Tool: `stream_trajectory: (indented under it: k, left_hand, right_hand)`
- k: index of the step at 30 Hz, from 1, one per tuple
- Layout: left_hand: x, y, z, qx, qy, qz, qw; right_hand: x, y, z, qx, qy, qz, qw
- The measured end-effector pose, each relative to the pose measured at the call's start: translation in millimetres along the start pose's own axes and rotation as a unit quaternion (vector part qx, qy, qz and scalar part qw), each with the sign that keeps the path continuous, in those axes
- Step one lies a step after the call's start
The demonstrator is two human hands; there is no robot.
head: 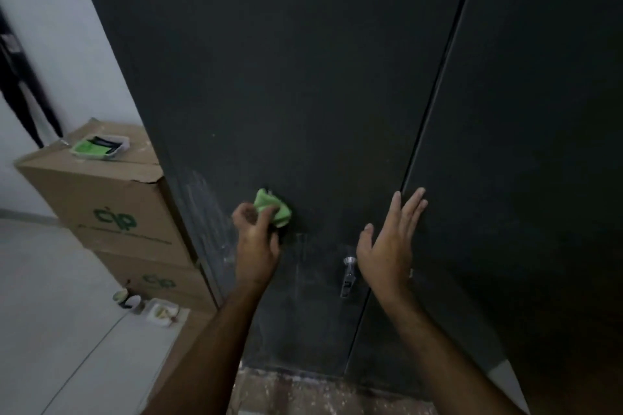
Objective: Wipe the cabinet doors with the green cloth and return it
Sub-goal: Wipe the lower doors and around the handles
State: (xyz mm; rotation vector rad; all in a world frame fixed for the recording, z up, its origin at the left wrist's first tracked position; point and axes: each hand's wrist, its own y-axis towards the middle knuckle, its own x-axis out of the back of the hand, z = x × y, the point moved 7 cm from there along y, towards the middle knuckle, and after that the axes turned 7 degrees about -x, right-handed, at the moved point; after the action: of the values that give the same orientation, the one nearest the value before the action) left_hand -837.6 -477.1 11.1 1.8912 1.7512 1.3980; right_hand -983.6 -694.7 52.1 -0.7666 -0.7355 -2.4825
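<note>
Both hands are up against the dark cabinet. Her or his left hand [257,239] has its fingers curled round the green cloth [271,209], bunching it into a wad and pressing it to the left door [286,94], low down and a little nearer that door's left edge than the seam between the doors. Crumpled as it is, the cloth has no clear long axis; its loose peak sticks up and to the left above the fingers. The right hand [387,246] holds nothing: its fingers are straight and spread, pointing up, the fingertips lying right at the seam where the left door meets the right door [539,145]. Just beside the heel of that hand, a small metal handle [349,276] hangs on the left door near its right edge. Faint pale streaks show on the door to the left of the cloth. Against the cabinet's left side stand stacked cardboard boxes [111,212], and on the top box's lid rests a white tray [101,146] with something green in it.
</note>
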Motion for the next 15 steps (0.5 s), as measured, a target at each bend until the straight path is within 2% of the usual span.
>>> stream_trajectory:
  k: [3, 6, 8, 9, 12, 13, 15]
  left_hand:
    - [37, -8, 60, 0.183, 0.012, -0.094, 0.979]
    - [78, 21, 86, 0.233, -0.018, -0.189, 0.954]
    - [84, 35, 79, 0.231, -0.05, -0.223, 0.946]
    - [77, 37, 67, 0.202, -0.065, -0.213, 0.954]
    - [37, 16, 37, 0.114, -0.049, -0.092, 0.988]
    - [33, 7, 43, 0.128, -0.044, -0.076, 0.988]
    - [42, -2, 70, 0.209, -0.049, -0.097, 0.972]
  right_hand:
    - [6, 0, -5, 0.008, 0.004, 0.014, 1.0]
    - [9, 1, -8, 0.01, 0.018, 0.023, 1.0]
    - [7, 1, -7, 0.004, 0.025, 0.019, 0.999]
    - [5, 0, -5, -0.002, 0.029, 0.014, 0.999]
    - [-2, -1, 2, -0.028, 0.044, -0.005, 0.999]
    - [-3, -1, 4, -0.034, 0.047, -0.01, 0.998]
    - [-4, -2, 5, -0.037, 0.053, -0.018, 0.998]
